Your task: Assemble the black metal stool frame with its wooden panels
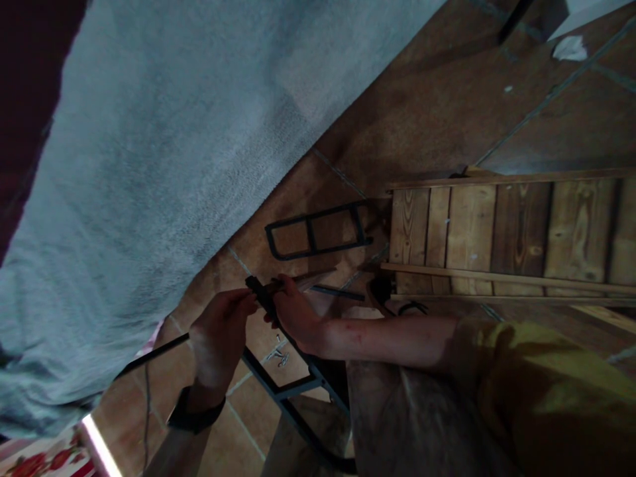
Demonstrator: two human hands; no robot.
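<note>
A black metal frame [301,385] with a crossbar slants across my lap, one end raised to my hands. My right hand [294,315] is closed around the frame's upper bar near that end. My left hand [218,334], with a dark watch [195,411] on its wrist, has its fingers pinched at the same bar end. Whatever small piece may sit between those fingertips is too dark to make out. Below the hands, several small metal screws [281,356] lie on the tiled floor.
A second black frame [311,236] lies on the floor ahead. A slatted wooden piece [521,228] stretches along the right. A grey blanket [199,132] hangs over the upper left. Crumpled white paper [570,48] lies far right. A thin black bar [159,351] is left of my left hand.
</note>
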